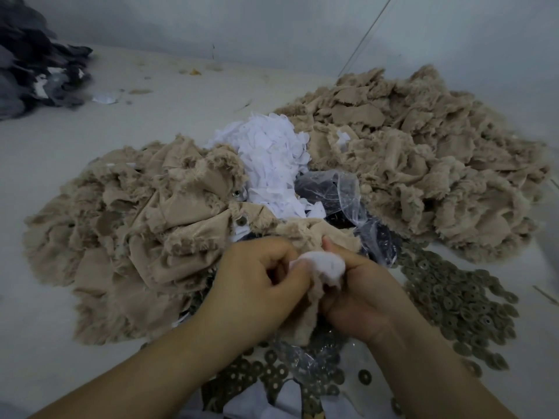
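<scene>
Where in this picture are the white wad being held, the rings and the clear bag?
white wad (320, 264), head view, on its fluffy middle.
rings (453, 297), head view, on the middle of the heap at right.
clear bag (348, 189), head view, on its crumpled upper fold.

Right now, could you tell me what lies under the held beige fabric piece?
Brown ring discs and clear plastic show below the beige fabric piece; the left hand and right hand hide the rest.
</scene>
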### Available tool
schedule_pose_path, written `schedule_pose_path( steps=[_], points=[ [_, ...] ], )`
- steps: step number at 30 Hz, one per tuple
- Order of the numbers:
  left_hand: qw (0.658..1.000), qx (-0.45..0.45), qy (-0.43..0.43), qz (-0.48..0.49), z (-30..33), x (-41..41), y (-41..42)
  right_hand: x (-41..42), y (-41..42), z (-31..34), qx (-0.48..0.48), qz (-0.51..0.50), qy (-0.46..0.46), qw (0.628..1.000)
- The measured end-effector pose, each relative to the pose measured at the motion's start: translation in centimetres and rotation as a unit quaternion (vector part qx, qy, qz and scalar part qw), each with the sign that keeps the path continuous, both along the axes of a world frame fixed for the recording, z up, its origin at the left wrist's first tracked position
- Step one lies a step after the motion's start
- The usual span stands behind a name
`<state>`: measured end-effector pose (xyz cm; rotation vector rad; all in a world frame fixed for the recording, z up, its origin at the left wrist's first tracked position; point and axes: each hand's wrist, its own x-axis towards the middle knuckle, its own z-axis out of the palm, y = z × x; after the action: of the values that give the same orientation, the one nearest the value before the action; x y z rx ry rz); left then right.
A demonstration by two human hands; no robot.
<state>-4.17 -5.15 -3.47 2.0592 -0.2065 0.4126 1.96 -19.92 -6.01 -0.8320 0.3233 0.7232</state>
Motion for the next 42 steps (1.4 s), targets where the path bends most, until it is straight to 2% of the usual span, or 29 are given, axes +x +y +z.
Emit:
schedule_pose_path(
  steps=[3, 6, 8, 10, 14, 17, 21, 25, 28, 32, 35, 40, 42],
  points=[
    [0.994, -0.105, -0.011, 0.034, 0.0, 0.1, -0.1, -0.4, 0.2, -0.1, -0.016, -0.012, -0.058, 0.998],
    [0.987, -0.129, -0.054, 0.084, -0.3, 0.0, -0.6, -0.8, 0.4, -0.4, -0.036, -0.021, -0.122, 0.992],
    [0.982, -0.090, -0.106, 0.127, -0.3, 0.1, -0.7, -1.1, 0.6, -0.7, -0.056, -0.029, -0.153, 0.986],
    [0.979, -0.009, -0.156, 0.134, -0.4, 0.2, -0.8, -1.4, 0.6, -1.0, -0.080, -0.035, -0.174, 0.981],
    [0.964, 0.183, -0.181, 0.071, -0.7, 0.2, -1.8, -2.1, 1.0, -1.3, -0.073, -0.054, -0.200, 0.975],
    [0.960, 0.226, -0.165, 0.010, -0.6, 0.5, -2.0, -1.8, 0.7, -2.2, -0.057, -0.065, -0.178, 0.980],
    [0.981, 0.139, -0.126, -0.048, -0.7, 1.0, -0.5, -1.7, 0.6, -1.7, -0.060, -0.048, -0.156, 0.985],
    [0.993, 0.070, -0.083, 0.043, -0.9, 1.3, 0.4, -2.1, 0.9, -1.1, -0.038, -0.031, -0.160, 0.986],
    [0.999, -0.014, 0.006, 0.033, -0.8, 1.8, 0.8, -2.3, 1.0, -1.1, -0.033, -0.029, -0.181, 0.983],
    [0.998, -0.022, 0.055, 0.021, 0.1, 2.4, 1.4, -2.3, 1.1, -1.0, -0.050, -0.037, -0.201, 0.978],
    [0.995, -0.071, 0.072, 0.025, 0.6, 2.7, 1.8, -2.3, 1.2, -1.0, -0.036, -0.036, -0.206, 0.977],
    [0.997, -0.048, 0.062, 0.007, 1.4, 2.5, 2.3, -2.2, 1.2, -1.2, -0.032, -0.042, -0.205, 0.977],
    [0.996, -0.071, 0.058, -0.005, 1.8, 2.2, 2.0, -2.3, 1.2, -1.3, -0.029, -0.030, -0.210, 0.977]
  ],
)
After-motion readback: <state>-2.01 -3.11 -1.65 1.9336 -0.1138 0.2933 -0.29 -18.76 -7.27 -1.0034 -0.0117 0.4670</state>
